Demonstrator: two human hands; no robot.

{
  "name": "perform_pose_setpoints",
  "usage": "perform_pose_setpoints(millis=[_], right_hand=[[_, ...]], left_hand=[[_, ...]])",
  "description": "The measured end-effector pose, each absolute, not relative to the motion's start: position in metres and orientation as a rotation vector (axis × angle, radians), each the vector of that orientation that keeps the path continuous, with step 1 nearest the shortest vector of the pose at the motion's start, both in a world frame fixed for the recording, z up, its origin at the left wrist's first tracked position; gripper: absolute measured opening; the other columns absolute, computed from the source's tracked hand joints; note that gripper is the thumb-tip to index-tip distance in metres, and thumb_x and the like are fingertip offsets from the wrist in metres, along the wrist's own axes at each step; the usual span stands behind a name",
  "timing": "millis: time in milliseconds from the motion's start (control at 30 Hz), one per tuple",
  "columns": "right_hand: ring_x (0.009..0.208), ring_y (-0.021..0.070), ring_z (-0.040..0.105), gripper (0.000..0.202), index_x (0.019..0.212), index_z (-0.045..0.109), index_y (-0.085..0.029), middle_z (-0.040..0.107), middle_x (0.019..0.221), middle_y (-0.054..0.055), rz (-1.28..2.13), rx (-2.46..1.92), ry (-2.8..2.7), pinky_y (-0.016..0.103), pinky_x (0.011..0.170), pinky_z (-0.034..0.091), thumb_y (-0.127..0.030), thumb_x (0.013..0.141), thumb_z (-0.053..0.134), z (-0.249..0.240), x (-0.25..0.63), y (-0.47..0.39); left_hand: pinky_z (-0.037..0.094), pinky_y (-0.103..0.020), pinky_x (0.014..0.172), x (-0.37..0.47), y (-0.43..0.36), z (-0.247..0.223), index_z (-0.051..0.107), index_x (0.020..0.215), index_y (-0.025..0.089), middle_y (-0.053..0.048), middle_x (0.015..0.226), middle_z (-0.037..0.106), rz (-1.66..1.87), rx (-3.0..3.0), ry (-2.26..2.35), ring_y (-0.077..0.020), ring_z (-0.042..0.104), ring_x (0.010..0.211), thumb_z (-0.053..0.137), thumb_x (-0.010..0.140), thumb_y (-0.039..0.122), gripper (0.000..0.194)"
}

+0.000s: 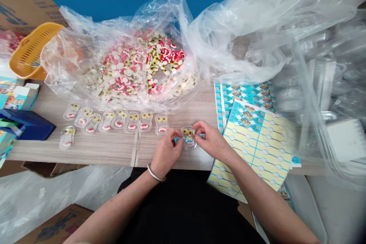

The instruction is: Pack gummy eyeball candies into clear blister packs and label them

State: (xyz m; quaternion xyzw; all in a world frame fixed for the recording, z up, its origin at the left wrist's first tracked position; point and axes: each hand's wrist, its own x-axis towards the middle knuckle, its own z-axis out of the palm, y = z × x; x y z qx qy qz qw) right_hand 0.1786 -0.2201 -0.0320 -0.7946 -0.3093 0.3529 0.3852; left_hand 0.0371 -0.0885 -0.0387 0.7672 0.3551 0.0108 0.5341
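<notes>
A small clear plastic case (189, 144) with two yellow eye pieces inside lies at the table's front edge. Across it runs a blue printed sticker (188, 137). My left hand (168, 150) pinches the sticker's left end, thumb and forefinger close together. On the other side, my right hand (210, 140) has its fingers closed on the right end. Sheets of stickers (254, 148) rest partly beneath my right forearm, mostly peeled to yellow backing. Left of my hands stands a row of similar clear cases (133, 122) with yellow eyes and red-and-white pieces.
A clear bag (85, 84) of loose red, white and yellow pieces spreads behind the row. Further left are a yellow basket (36, 49) and a dark blue tape dispenser (37, 126). Large plastic bags (314, 84) of clear cases crowd the right side.
</notes>
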Motion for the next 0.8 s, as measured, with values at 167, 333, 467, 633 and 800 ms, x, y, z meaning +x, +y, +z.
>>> perform_pose_setpoints(millis=[167, 333, 467, 633, 800], right_hand=[[0.077, 0.0177, 0.065, 0.031, 0.114, 0.058, -0.020, 0.068, 0.079, -0.002, 0.837, -2.128, -0.843, 0.029, 0.071, 0.042, -0.011, 0.084, 0.059, -0.034, 0.177, -0.216], [0.075, 0.0194, 0.064, 0.026, 0.112, 0.058, -0.019, 0.069, 0.082, 0.002, 0.853, -2.234, -0.899, 0.029, 0.068, 0.039, -0.010, 0.087, 0.057, -0.031, 0.173, -0.212], [0.072, 0.0204, 0.063, 0.025, 0.110, 0.055, -0.019, 0.069, 0.080, 0.003, 0.880, -2.285, -0.828, 0.029, 0.064, 0.036, -0.008, 0.087, 0.055, -0.025, 0.161, -0.211], [0.068, 0.0197, 0.061, 0.023, 0.106, 0.053, -0.018, 0.065, 0.074, 0.002, 0.928, -2.303, -0.749, 0.029, 0.064, 0.035, -0.010, 0.085, 0.059, -0.025, 0.129, -0.215], [0.071, 0.0180, 0.061, 0.023, 0.104, 0.054, -0.018, 0.064, 0.076, 0.001, 1.011, -2.284, -0.732, 0.028, 0.067, 0.037, -0.011, 0.084, 0.061, -0.027, 0.091, -0.213]], left_hand=[[0.035, -0.026, 0.059, 0.040, -0.087, -0.039, 0.057, 0.091, 0.023, 0.004, 0.067, 0.059, 0.023, 2.032, 0.825, -0.0135, 0.054, 0.055, 0.057, 0.089, 0.028, 0.006], [0.035, -0.028, 0.064, 0.042, -0.087, -0.036, 0.057, 0.091, 0.022, 0.001, 0.075, 0.064, -0.002, 2.152, 0.799, -0.0156, 0.055, 0.060, 0.057, 0.090, 0.026, 0.004], [0.033, -0.029, 0.062, 0.035, -0.087, -0.031, 0.056, 0.093, 0.022, 0.001, 0.068, 0.060, -0.065, 2.217, 0.862, -0.0188, 0.056, 0.059, 0.060, 0.091, 0.034, 0.012], [0.031, -0.028, 0.060, 0.008, -0.088, -0.025, 0.055, 0.096, 0.022, 0.002, 0.066, 0.059, -0.183, 2.309, 0.886, -0.0201, 0.059, 0.060, 0.061, 0.091, 0.035, 0.015], [0.030, -0.027, 0.058, -0.033, -0.090, -0.017, 0.055, 0.090, 0.022, 0.003, 0.060, 0.058, -0.320, 2.315, 1.049, -0.0187, 0.059, 0.058, 0.061, 0.091, 0.038, 0.017]])
